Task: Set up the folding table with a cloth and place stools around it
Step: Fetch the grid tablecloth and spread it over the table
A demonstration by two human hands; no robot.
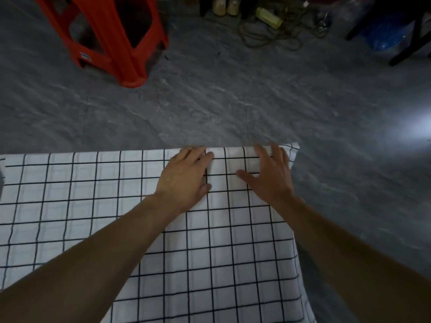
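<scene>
A white cloth with a black grid [93, 206] covers the table, whose top is hidden beneath it. My left hand [186, 176] lies flat, palm down, near the cloth's far edge, with a small fold beside its fingers. My right hand [270, 173] rests flat with fingers spread close to the far right corner of the cloth. Neither hand grips anything. A stack of red plastic stools [109, 36] stands on the floor beyond the table, at the upper left.
The grey stone-patterned floor [233, 101] stretches past the table. Along the far wall lie a tangle of cord [268, 36], a yellowish object [269, 18] and shoes [225, 5]. A dark furniture leg [410, 47] and a blue bag [384, 36] sit at the upper right.
</scene>
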